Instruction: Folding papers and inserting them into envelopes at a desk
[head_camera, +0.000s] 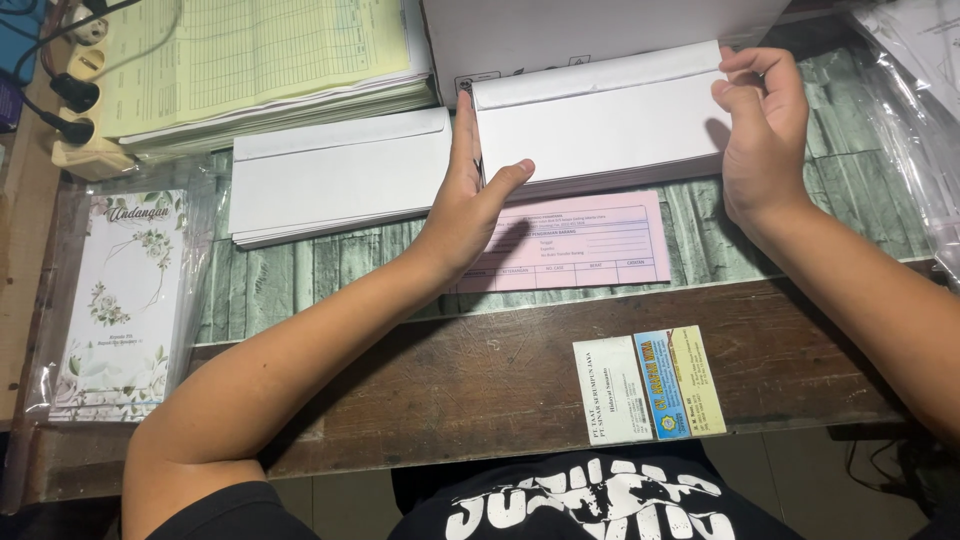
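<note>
- The left hand (462, 205) stands on edge, palm flat against the left end of a stack of white envelopes (600, 125), fingers straight and the thumb laid along the stack's near edge.
- The right hand (765, 135) presses the right end of that stack, fingers curled over its top corner. The stack is squeezed between the two palms; neither hand closes round it.
- The stack sits toward the far edge of the counter (480, 370), about mid-width, its back against a white cardboard box (560, 35) and its near edge over a pink form (580, 245).
- A second stack of white envelopes (335, 180) lies just to the left, close to the left hand but apart from the first stack.
- A pile of yellow and white forms (260, 65) lies at the far left beside a power strip (80, 110); wrapped floral cards (125, 300) lie at the left edge, and two small cards (650, 385) at the near edge.
- To square the stack well, I judge that both palms should stay upright and push evenly, so no envelope bows or slips out.
- Tapping the long edge down on the counter, or back against the box, would true the flaps; the thumb can check the near edge for strays.
- Keeping the left elbow in would avoid nudging the neighbouring stack.
</note>
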